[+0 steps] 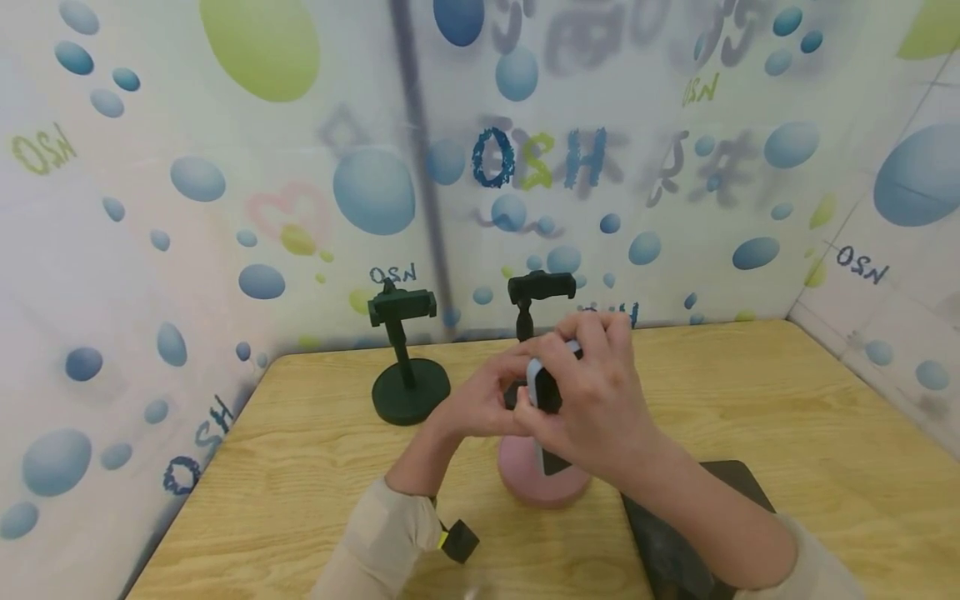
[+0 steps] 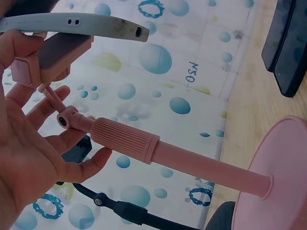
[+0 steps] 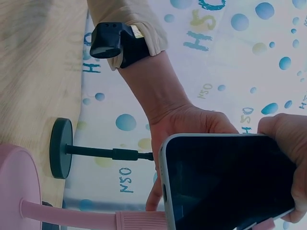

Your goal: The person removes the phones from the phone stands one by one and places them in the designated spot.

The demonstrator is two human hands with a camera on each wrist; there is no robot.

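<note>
Your right hand point(image 1: 600, 400) fingers clamp one phone point(image 1: 542, 385); left hand point(image 1: 480, 404) fingers pinch one pink stand's clamp point(image 2: 53, 55). Two black stands point(image 1: 405, 350) far.

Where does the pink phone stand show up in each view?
Head: pink stand, centre, base below both hands.
Left wrist: its ribbed pole crosses the frame, base at lower right.
Right wrist: base at lower left.
Shared landmark: the phone, also seen at and.
</note>
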